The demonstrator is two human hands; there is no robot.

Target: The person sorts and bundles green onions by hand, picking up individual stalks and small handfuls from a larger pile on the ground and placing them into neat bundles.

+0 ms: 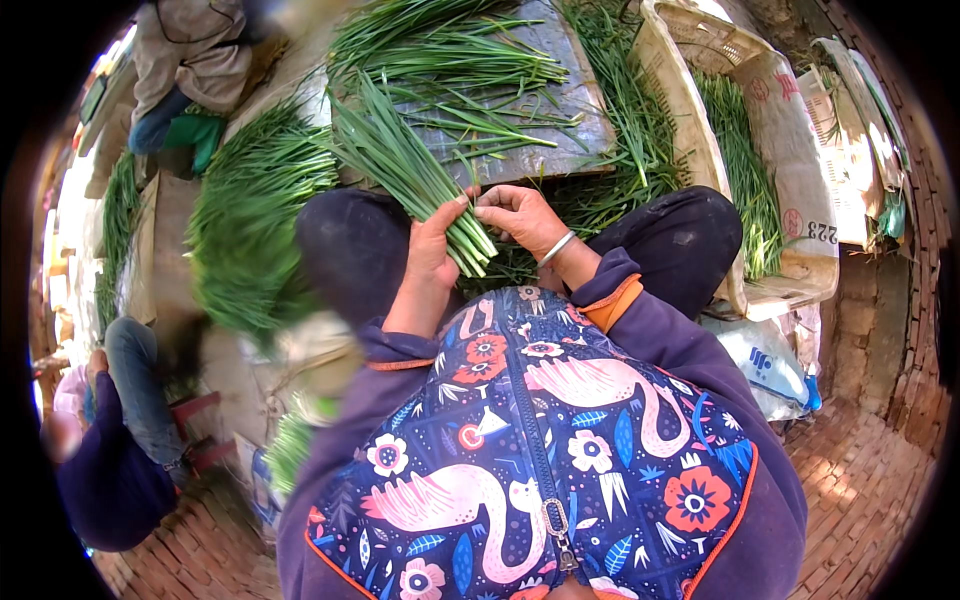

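My left hand grips a bundle of garlic chives around its lower stalks. The pale cut ends point towards me, and the green leaves spread up and to the left over a board. Close against the bundle, my right hand has its thumb and forefinger pinched together on a thin chive leaf. Its other fingers are curled and partly hidden. A metal bangle circles my right wrist. Both hands are between my bent knees.
Beyond my hands, loose chives lie on a grey board. A large chive pile is at left. On the right stands a plastic crate, lined with a printed sack and holding chives. Two people sit at left.
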